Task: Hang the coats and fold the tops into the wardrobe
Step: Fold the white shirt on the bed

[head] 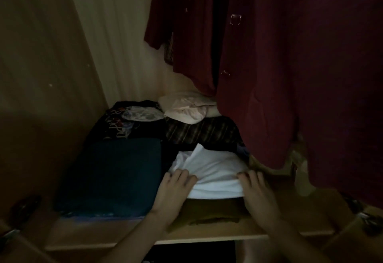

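A folded white top (213, 171) lies on an olive-brown folded garment (209, 211) on the wardrobe shelf (207, 235). My left hand (176, 186) lies flat on the top's left front corner, fingers spread. At the top's right front edge my right hand (257, 188) grips the cloth, fingers curled over it. A dark red coat (290, 65) hangs at the right, its hem reaching down to the shelf beside the white top.
A folded dark teal garment (116, 173) fills the shelf's left front. Behind it lie a black printed top (122, 126), a striped dark garment (201, 132) and a pale pink bundle (186, 107). The wardrobe's side wall (41, 76) stands at the left. Door hinges show at both lower corners.
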Tool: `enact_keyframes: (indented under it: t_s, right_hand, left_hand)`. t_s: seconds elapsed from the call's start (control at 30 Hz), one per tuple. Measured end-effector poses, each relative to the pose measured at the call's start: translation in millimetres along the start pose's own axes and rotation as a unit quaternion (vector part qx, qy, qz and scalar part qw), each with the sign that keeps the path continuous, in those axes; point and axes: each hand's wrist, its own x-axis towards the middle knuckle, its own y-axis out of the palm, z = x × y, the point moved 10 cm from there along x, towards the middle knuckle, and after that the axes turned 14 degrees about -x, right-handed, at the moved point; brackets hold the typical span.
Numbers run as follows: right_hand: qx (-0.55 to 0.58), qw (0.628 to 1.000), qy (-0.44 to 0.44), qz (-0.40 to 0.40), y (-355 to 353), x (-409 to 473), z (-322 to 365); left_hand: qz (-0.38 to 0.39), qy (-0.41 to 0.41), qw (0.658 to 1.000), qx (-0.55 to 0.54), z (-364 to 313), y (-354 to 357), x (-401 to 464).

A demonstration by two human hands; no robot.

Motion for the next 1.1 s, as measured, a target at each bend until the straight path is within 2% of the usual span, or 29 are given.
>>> enact_keyframes:
  t_s: [0.07,0.13,0.17,0.2,0.23,0.3,0.33,0.37,0.4,0.47,0.5,0.53,0.63,0.73,1.0,1.1]
  right_hand:
    - [0.026,0.998,-0.019,0.058,2,2,1]
    - [0.041,0.986,-0.085,0.14,4,-2,11]
    - [0.06,0.978,-0.101,0.172,3,-4,13]
    - [0.092,0.977,-0.101,0.166,-3,-1,16]
    - [0.142,0.979,-0.089,0.119,-17,9,20]
    - [0.215,0.975,-0.042,0.043,-34,32,26]
    - [0.216,0.976,-0.029,0.015,-34,42,31]
    - [0.193,0.981,-0.019,-0.003,-28,49,37]
    - [0.167,0.986,-0.001,0.024,-13,53,43]
    - [0.131,0.986,0.039,0.097,21,51,46]
    - [0.123,0.986,0.049,0.097,32,47,45]
    - [0.121,0.986,0.051,0.102,40,43,45]
    - [0.123,0.988,0.042,0.08,42,36,41]
    - [0.137,0.984,0.05,0.098,48,34,41]
    - [0.137,0.982,0.061,0.113,49,40,41]
    - [0.136,0.977,0.05,0.157,53,40,43]
  left_hand:
    - [0.062,-0.021,0.998,-0.012,0,-1,-3]
    - [0.147,-0.012,0.989,-0.011,-8,1,-9]
    - [0.164,-0.014,0.986,-0.011,-9,-1,-7]
    - [0.171,-0.028,0.984,-0.033,-9,-7,0]
    - [0.15,-0.028,0.986,-0.07,-12,-15,13]
    - [0.049,0.005,0.989,-0.137,-22,-35,40]
    - [-0.01,0.023,0.986,-0.166,-27,-39,52]
    - [-0.037,0.032,0.98,-0.192,-28,-33,59]
    - [-0.031,0.03,0.977,-0.21,-28,-21,64]
    - [0.043,-0.042,0.974,-0.216,-10,21,62]
    - [0.091,-0.085,0.969,-0.215,3,45,55]
    - [0.103,-0.109,0.964,-0.219,12,59,49]
    - [0.074,-0.125,0.966,-0.213,18,61,44]
    - [0.066,-0.134,0.967,-0.204,17,62,42]
    - [0.101,-0.155,0.962,-0.202,22,68,48]
    - [0.162,-0.163,0.959,-0.164,16,69,50]
